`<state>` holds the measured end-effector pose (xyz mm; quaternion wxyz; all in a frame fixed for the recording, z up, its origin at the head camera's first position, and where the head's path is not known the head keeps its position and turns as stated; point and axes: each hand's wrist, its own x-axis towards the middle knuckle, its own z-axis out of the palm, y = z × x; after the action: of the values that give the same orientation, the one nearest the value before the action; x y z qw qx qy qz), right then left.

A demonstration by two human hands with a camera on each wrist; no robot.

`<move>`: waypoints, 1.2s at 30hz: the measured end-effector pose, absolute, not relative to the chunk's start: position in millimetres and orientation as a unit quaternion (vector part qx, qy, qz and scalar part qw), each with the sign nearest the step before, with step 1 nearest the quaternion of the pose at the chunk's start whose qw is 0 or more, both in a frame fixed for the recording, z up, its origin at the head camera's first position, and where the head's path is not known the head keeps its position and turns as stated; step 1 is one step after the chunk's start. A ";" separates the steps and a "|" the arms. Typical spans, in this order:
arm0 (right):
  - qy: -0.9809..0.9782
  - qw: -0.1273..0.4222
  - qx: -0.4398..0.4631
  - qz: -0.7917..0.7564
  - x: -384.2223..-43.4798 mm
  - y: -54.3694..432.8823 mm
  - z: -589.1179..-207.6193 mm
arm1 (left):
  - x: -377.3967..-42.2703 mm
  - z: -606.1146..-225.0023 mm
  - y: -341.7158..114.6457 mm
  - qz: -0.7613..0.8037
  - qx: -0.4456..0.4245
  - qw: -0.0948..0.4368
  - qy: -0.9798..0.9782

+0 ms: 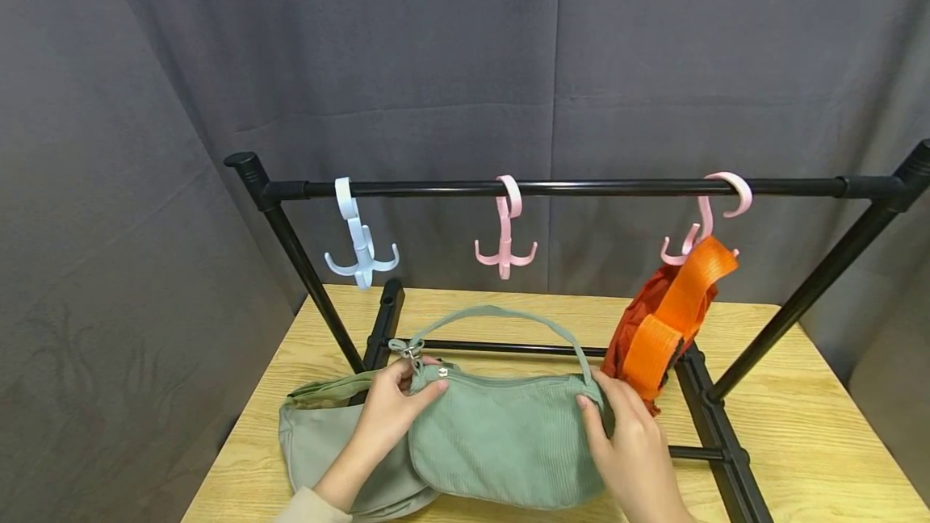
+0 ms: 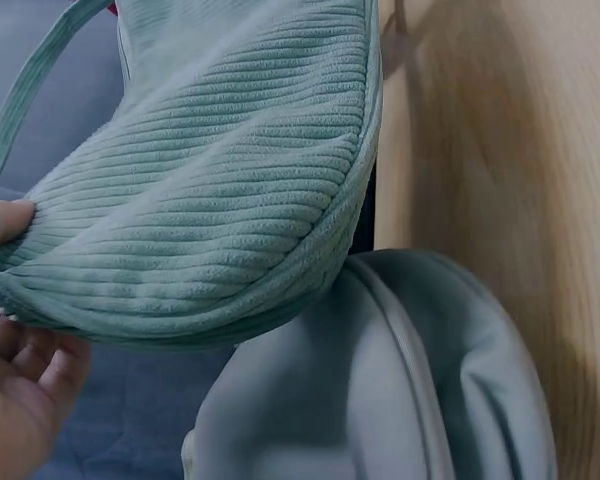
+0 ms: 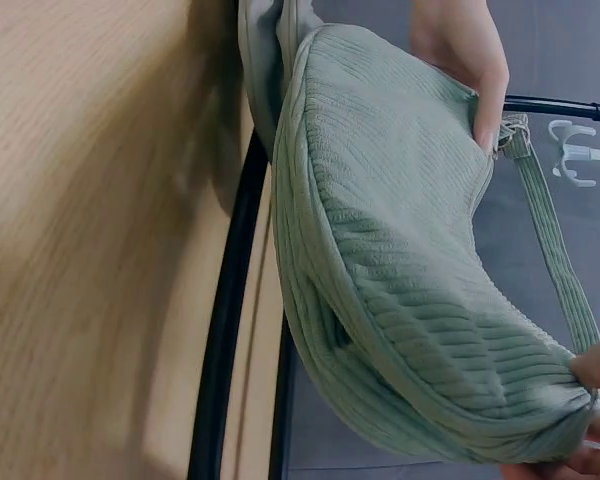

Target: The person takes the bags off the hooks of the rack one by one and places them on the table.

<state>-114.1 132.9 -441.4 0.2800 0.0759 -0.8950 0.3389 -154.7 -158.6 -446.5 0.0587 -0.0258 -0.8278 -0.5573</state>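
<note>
A green corduroy handbag (image 1: 508,434) is held up by both hands, its strap (image 1: 494,311) arching above it. My left hand (image 1: 395,410) pinches the top left corner beside the zipper pull (image 1: 442,372). At the top right corner, my right hand (image 1: 628,446) grips the bag between thumb and fingers. The left wrist view shows the ribbed side of the bag (image 2: 210,180) with the left thumb on top and fingers beneath. A grey-green bag (image 1: 312,442) lies on the table to the left, partly hidden behind the left hand and the handbag.
A black rack (image 1: 617,188) stands on the wooden table (image 1: 821,418). From its bar hang a pale blue hook (image 1: 361,253), a pink hook (image 1: 504,244) and, at the right, another pink hook (image 1: 705,208) carrying an orange bag (image 1: 676,297). Grey cloth (image 1: 436,47) covers the back.
</note>
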 end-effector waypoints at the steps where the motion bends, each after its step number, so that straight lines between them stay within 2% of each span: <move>1: -0.894 0.280 0.074 0.340 -114.0 132.8 -442.8 | -154.9 -447.8 -157.4 -0.554 -0.026 0.059 -0.830; 9: -0.884 0.298 0.093 0.347 -114.1 133.5 -453.2 | -155.2 -452.6 -151.8 -0.546 -0.027 0.059 -0.835; 17: -0.892 0.277 0.100 0.342 -114.3 131.5 -459.6 | -155.5 -461.9 -149.9 -0.542 -0.029 0.043 -0.839; 25: -0.896 0.290 0.115 0.316 -115.8 128.5 -465.0 | -158.9 -471.0 -150.5 -0.547 -0.026 0.021 -0.837; 36: -0.908 0.262 0.124 0.303 -125.2 124.4 -477.6 | -165.1 -479.8 -157.9 -0.483 -0.015 -0.008 -0.876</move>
<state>-125.2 124.4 -477.6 0.2617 0.1243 -0.9080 0.3027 -165.1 -157.9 -479.8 -0.0076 -0.0148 -0.8756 -0.4828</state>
